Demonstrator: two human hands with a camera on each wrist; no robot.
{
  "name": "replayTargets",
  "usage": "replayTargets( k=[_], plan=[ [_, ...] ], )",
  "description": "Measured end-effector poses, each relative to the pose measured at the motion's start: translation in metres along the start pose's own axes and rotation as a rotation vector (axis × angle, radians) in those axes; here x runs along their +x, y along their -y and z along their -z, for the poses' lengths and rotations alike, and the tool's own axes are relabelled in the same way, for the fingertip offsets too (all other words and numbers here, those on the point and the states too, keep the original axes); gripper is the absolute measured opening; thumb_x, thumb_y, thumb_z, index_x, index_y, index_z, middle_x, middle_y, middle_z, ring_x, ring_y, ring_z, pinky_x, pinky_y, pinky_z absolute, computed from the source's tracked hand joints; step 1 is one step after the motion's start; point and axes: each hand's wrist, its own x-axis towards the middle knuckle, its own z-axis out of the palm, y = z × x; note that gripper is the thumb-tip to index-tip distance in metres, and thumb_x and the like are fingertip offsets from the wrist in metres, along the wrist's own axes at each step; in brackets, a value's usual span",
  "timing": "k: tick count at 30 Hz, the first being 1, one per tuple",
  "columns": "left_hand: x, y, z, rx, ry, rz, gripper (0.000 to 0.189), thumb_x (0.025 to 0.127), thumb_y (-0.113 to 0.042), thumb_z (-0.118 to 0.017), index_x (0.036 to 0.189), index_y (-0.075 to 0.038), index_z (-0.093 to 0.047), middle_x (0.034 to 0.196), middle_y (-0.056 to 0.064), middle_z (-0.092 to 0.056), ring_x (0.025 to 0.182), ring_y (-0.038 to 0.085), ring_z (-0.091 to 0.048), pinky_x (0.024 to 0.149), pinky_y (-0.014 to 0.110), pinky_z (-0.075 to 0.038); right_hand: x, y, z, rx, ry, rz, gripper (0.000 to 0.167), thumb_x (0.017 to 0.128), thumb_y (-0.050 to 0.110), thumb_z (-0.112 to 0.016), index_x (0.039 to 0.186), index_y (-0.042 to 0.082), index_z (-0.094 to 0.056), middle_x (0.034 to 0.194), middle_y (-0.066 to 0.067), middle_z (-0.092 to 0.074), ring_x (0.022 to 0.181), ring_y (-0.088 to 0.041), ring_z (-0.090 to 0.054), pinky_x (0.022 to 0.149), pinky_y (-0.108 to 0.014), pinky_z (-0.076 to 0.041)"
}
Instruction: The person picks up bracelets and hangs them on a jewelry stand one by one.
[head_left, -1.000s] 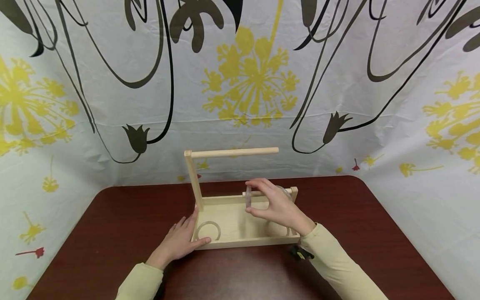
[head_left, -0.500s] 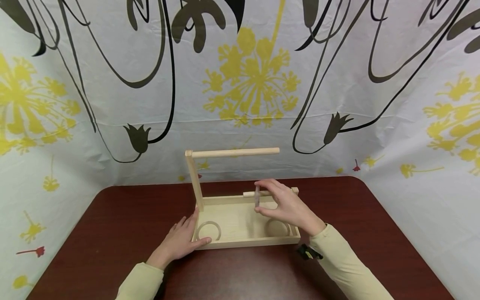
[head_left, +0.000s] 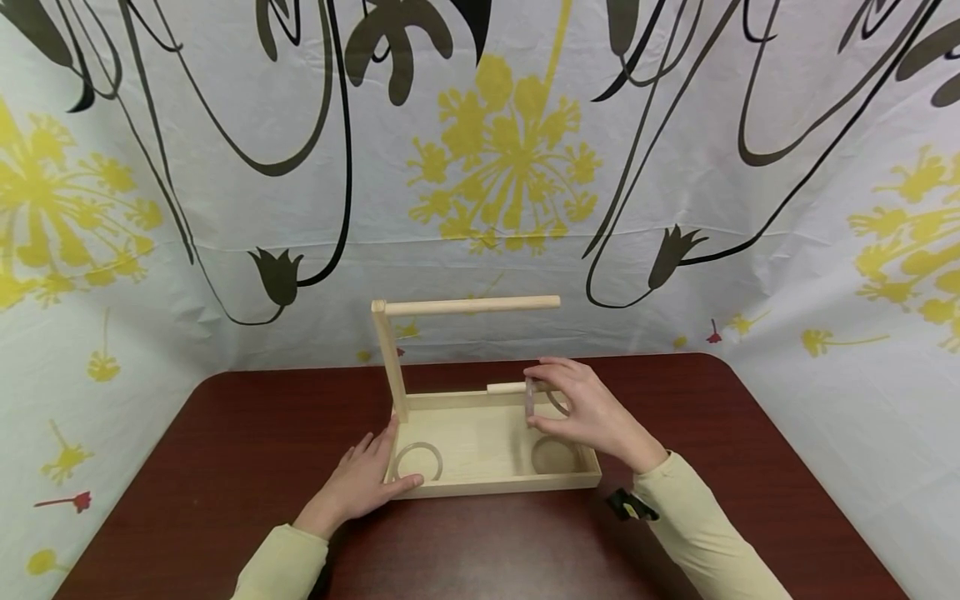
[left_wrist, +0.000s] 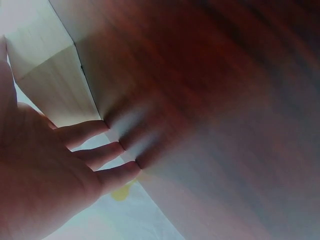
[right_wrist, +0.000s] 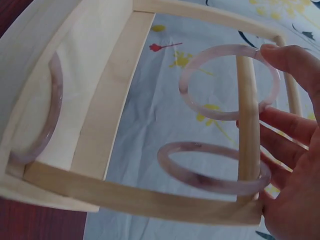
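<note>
My right hand pinches a pale lilac bangle between thumb and fingers. That bangle encircles the lower dowel of a wooden jewelry stand. Farther along this dowel, near its post, hangs a second bangle. Inside the stand's tray lie two more bangles: one bangle at the front left, another bangle at the front right. My left hand rests straight-fingered against the tray's left end, its thumb on the front rim. The short post is hidden behind my right hand.
A tall post at the tray's left end carries a bare upper dowel reaching right above the tray. The stand sits on a dark red-brown table. Behind it hangs a patterned white cloth.
My right hand has moved right with the pinched bangle, farther from the lower dowel's free end. My left hand stays in place on the tray.
</note>
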Motion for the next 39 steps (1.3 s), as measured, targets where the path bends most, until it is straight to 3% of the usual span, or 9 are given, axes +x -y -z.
replayTargets(
  k=[7, 15, 22, 28, 32, 39],
  plan=[
    [0.000, 0.000, -0.001, 0.003, 0.005, 0.004, 0.100, 0.088, -0.058, -0.060, 0.154, -0.001, -0.011, 0.150, 0.024, -0.033, 0.132, 0.052, -0.030, 0.101, 0.067, -0.025, -0.005, -0.009, 0.003, 0.015, 0.003, 0.013, 0.059, 0.074, 0.028, -0.083, 0.125, 0.006, -0.063, 0.114, 0.001, -0.068, 0.124, -0.033, -0.046, 0.100, -0.053, -0.033],
    [0.000, 0.001, -0.001, 0.003, 0.013, 0.006, 0.101, 0.088, -0.060, -0.059, 0.154, -0.002, -0.011, 0.150, 0.023, -0.032, 0.133, 0.051, -0.029, 0.102, 0.066, -0.025, -0.007, -0.013, 0.006, 0.013, 0.009, 0.059, 0.059, 0.075, 0.022, -0.083, 0.127, 0.002, -0.062, 0.125, -0.010, -0.061, 0.123, -0.035, -0.049, 0.100, -0.054, -0.032],
    [0.000, 0.001, 0.000, -0.007, 0.022, 0.009, 0.100, 0.089, -0.060, -0.059, 0.154, -0.001, -0.010, 0.150, 0.024, -0.031, 0.134, 0.052, -0.028, 0.102, 0.067, -0.023, -0.008, -0.014, 0.008, 0.044, 0.020, 0.050, 0.058, 0.076, 0.018, -0.080, 0.129, 0.005, -0.061, 0.128, -0.008, -0.059, 0.119, -0.027, -0.051, 0.098, -0.050, -0.035],
    [0.000, -0.001, 0.002, -0.002, 0.026, 0.005, 0.101, 0.089, -0.060, -0.058, 0.154, -0.001, -0.010, 0.152, 0.022, -0.030, 0.133, 0.052, -0.028, 0.102, 0.067, -0.024, -0.010, -0.014, 0.011, 0.061, 0.030, 0.026, 0.058, 0.079, 0.019, -0.078, 0.131, 0.005, -0.059, 0.129, -0.006, -0.058, 0.118, -0.025, -0.052, 0.096, -0.046, -0.039],
    [0.000, -0.001, 0.002, -0.007, 0.014, 0.002, 0.102, 0.088, -0.061, -0.059, 0.154, 0.000, -0.012, 0.151, 0.022, -0.031, 0.133, 0.052, -0.029, 0.101, 0.067, -0.026, -0.015, -0.016, 0.013, 0.082, -0.004, -0.002, 0.057, 0.080, 0.016, -0.079, 0.132, 0.005, -0.058, 0.130, -0.007, -0.056, 0.118, -0.025, -0.052, 0.094, -0.045, -0.041],
    [-0.001, -0.002, 0.001, 0.028, -0.064, -0.051, 0.101, 0.087, -0.059, -0.062, 0.151, 0.005, -0.018, 0.150, 0.032, -0.024, 0.133, 0.050, -0.030, 0.102, 0.060, -0.032, -0.032, -0.022, 0.016, 0.109, -0.081, -0.079, 0.061, 0.079, 0.007, -0.079, 0.135, 0.004, -0.055, 0.138, -0.008, -0.048, 0.126, -0.027, -0.044, 0.094, -0.047, -0.041]
  ],
)
